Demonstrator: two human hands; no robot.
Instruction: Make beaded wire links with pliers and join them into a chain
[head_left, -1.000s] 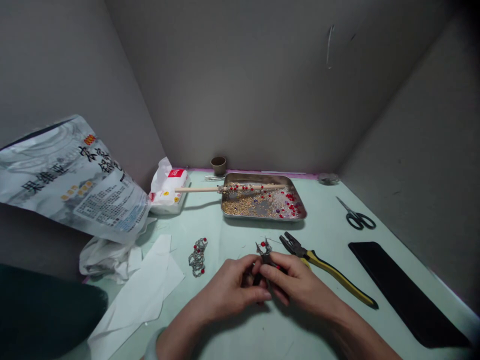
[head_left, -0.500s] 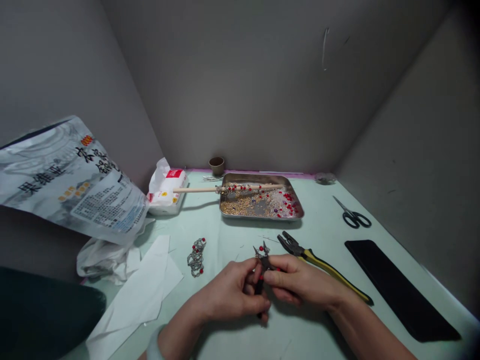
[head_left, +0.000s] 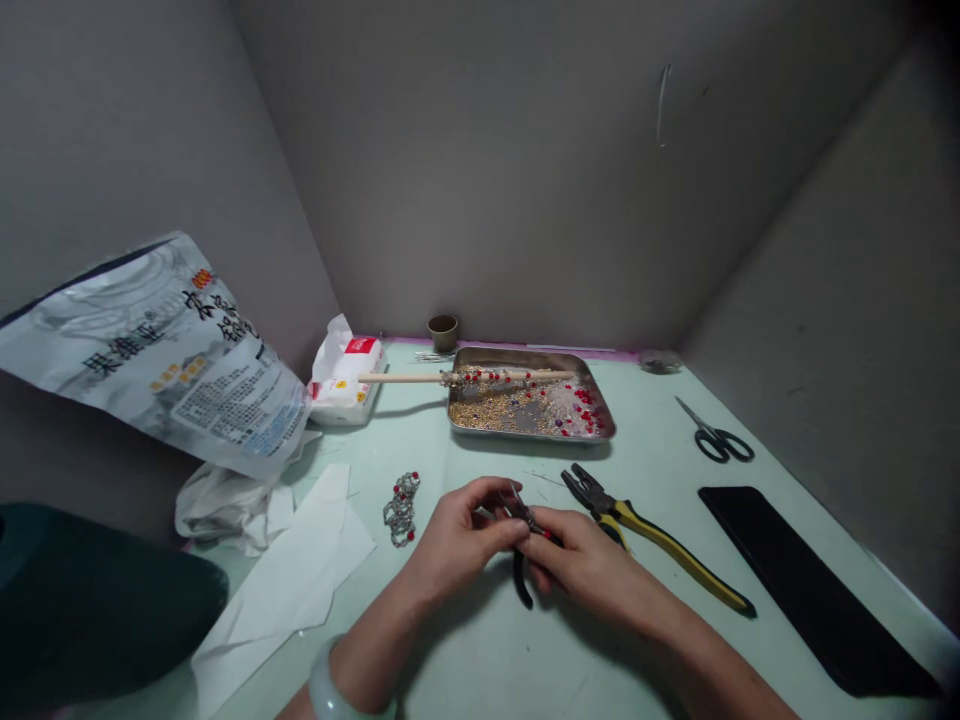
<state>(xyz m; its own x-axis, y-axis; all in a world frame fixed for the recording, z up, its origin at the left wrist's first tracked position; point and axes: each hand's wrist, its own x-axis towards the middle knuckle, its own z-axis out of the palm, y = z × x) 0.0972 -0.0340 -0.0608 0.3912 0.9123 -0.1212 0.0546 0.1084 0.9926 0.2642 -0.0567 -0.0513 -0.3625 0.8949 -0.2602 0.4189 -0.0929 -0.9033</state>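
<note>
In the middle near the front of the table, my two hands are together over a small pair of pliers [head_left: 523, 585] with dark handles. My right hand [head_left: 581, 555] is closed around part of them; one black handle hangs below the fingers, and a touch of red shows beside them. The narrow jaws point up and away. My left hand [head_left: 469, 535] has curled fingers, its thumb pressed near the pliers' pivot; what is inside its fingers is hidden. To its left lies a beaded wire piece [head_left: 401, 510] with red beads.
A metal tray [head_left: 532, 437] holds loose beads, with a beaded wooden stick [head_left: 401, 378] across it. Yellow-black combination pliers [head_left: 667, 550], scissors [head_left: 712, 435] and a black strip [head_left: 810, 590] lie right. Left are a printed bag [head_left: 187, 360], tissues [head_left: 349, 390] and white paper [head_left: 292, 580].
My left hand has moved from the pliers' handles up to their jaws, covering the red bead seen there before. The lower handle now hangs free. The view has shifted slightly.
</note>
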